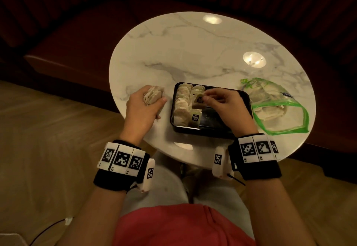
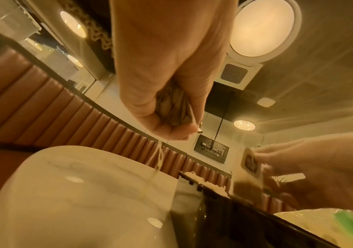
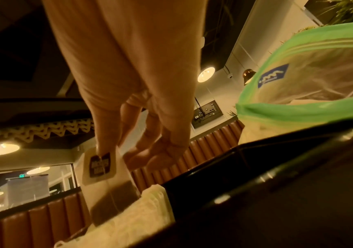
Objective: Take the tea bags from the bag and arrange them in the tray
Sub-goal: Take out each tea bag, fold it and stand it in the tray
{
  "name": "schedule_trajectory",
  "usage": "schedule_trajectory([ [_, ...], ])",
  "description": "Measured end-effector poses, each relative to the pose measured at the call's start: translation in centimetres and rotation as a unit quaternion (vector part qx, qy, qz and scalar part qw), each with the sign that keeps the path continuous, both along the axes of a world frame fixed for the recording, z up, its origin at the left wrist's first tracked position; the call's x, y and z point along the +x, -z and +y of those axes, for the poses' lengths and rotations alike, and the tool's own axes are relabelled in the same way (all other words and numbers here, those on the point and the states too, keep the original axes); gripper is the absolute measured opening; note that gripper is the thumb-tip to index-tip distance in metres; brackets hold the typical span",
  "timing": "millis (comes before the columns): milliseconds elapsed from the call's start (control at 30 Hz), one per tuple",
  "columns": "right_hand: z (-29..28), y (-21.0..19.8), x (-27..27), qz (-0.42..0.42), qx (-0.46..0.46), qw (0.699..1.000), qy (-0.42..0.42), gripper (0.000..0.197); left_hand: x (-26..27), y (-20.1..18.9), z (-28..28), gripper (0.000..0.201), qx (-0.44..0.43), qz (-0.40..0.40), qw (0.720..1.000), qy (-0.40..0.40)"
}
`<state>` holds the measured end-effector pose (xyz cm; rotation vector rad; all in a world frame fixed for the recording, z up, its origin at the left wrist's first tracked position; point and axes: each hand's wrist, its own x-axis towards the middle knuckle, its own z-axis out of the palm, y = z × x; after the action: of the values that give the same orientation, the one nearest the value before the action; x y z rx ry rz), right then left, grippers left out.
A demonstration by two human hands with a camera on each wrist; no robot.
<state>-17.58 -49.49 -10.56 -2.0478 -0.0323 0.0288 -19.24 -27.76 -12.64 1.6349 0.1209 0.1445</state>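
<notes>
- Tea bags of pale paper with dark printed tags are split among four places: two overlapping rows in the tray, a bunch in the left hand, one in the right hand, and more inside the plastic bag
- black rectangular plastic tray (image 1: 241, 99) sits on the round white marble counter (image 1: 193, 52), near its front edge; its left part holds the tea bag rows (image 1: 185, 106), its right part shows bare black floor
- left hand (image 1: 144, 108) rests on the counter just left of the tray, its grip curled tight round a bunch of tea bags (image 1: 153, 96), strings dangling below the fist in the left wrist view
- right hand (image 1: 225, 103) hovers over the tray, thumb and forefinger pinching a single tea bag (image 1: 199, 100) by its top, above the second row
- clear zip bag with a green rim (image 1: 280, 106) lies open on the counter just right of the tray, tea bags visible inside
</notes>
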Motion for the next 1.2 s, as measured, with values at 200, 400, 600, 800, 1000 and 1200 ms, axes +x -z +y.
schedule_trajectory([
  [200, -0.1, 1.7, -0.3, 0.071, -0.109, 0.992, -0.007, 0.017, 0.3, 1.8, 0.2, 0.013, 0.026, 0.057, 0.998, 0.005],
  [400, 0.4, 2.5, -0.5, 0.103, -0.166, 0.981, -0.017, 0.019, 0.2, 2.2, -0.4, 0.019, 0.035, 0.108, 0.993, 0.030],
  [600, 0.5, 3.1, -0.4, 0.084, -0.168, 0.982, 0.006, 0.017, -0.2, 1.2, -1.0, 0.019, -0.040, 0.145, 0.988, 0.045],
  [800, -0.1, 3.1, -0.3, 0.078, -0.150, 0.986, 0.009, 0.017, -0.8, 0.3, -0.8, 0.024, -0.128, 0.162, 0.975, 0.079],
  [1000, 1.2, -0.6, -0.4, -0.006, -0.042, 0.999, -0.033, 0.005, -1.1, -0.9, -1.0, 0.039, -0.183, 0.159, 0.963, 0.115],
  [1200, 3.7, -2.7, -1.0, -0.020, -0.004, 0.988, -0.151, 0.013, -1.3, -1.5, -1.2, 0.030, -0.163, 0.154, 0.966, 0.129],
])
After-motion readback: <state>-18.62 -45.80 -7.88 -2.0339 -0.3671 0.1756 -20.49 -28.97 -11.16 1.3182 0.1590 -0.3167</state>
